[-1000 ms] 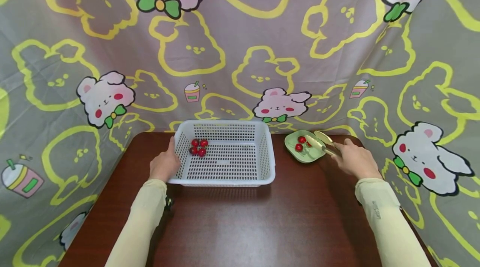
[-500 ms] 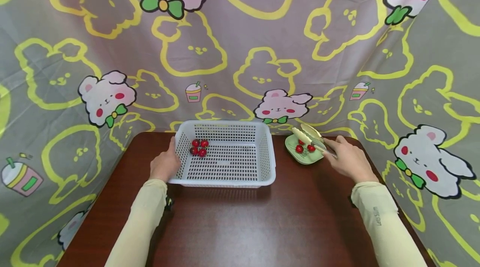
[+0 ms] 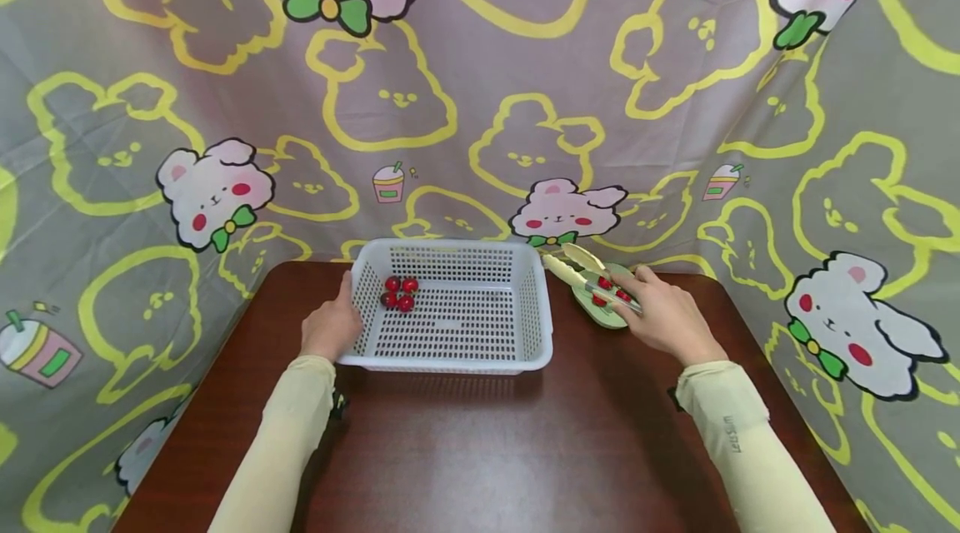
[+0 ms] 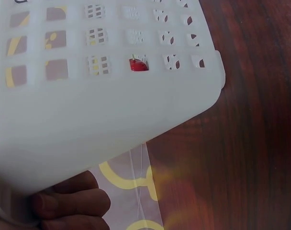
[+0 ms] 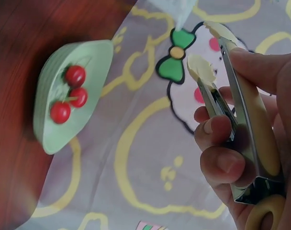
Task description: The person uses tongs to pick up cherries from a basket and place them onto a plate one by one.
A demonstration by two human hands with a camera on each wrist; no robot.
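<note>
My left hand grips the left rim of a white perforated plastic basket. Its fingers curl beneath the rim in the left wrist view. Several red cherries lie together inside, toward the basket's left end. My right hand holds a pair of metal tongs with cream-coloured tips. The tips stand apart, with nothing seen between them. In the head view the tongs pass above a small green dish, tips toward the basket's right end. Three cherries lie in the dish.
A dark brown wooden table carries the basket and dish. Right behind them hangs a grey curtain with yellow bear outlines and white rabbits, and it also runs along both sides.
My right hand has moved left with the tongs, carrying their tips from over the dish to its left, beside the basket. The left hand stays at the basket rim.
</note>
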